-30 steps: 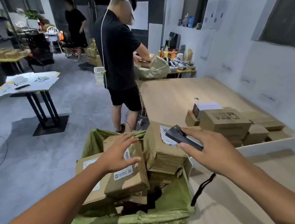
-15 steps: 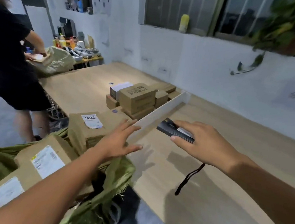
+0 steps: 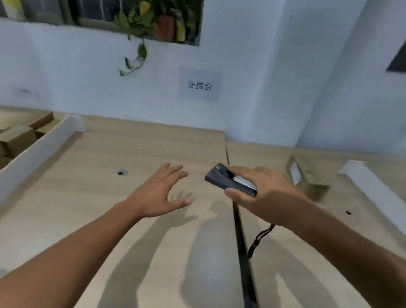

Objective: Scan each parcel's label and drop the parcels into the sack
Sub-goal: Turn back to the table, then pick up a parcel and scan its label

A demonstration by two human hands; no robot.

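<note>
Wooden desk (image 3: 82,228) stretches under both forearms. Left hand (image 3: 158,194) hovers above it, fingers (image 3: 174,173) spread wide and holding nothing. Right hand (image 3: 270,199) grips the scanner (image 3: 229,182), its nose pointing leftward. Just beyond those fingers lies a blurred parcel (image 3: 306,177). Probably best to lift it with the free hand, label turned to the scanner. The sack is out of view.

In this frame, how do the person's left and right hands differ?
The left hand is empty, while the right hand grips a dark scanner. The left hand's fingers are spread and straight; the right hand's curl round the scanner. A black strap hangs below the right hand, none below the left. Both reach forward over the wooden table.
</note>
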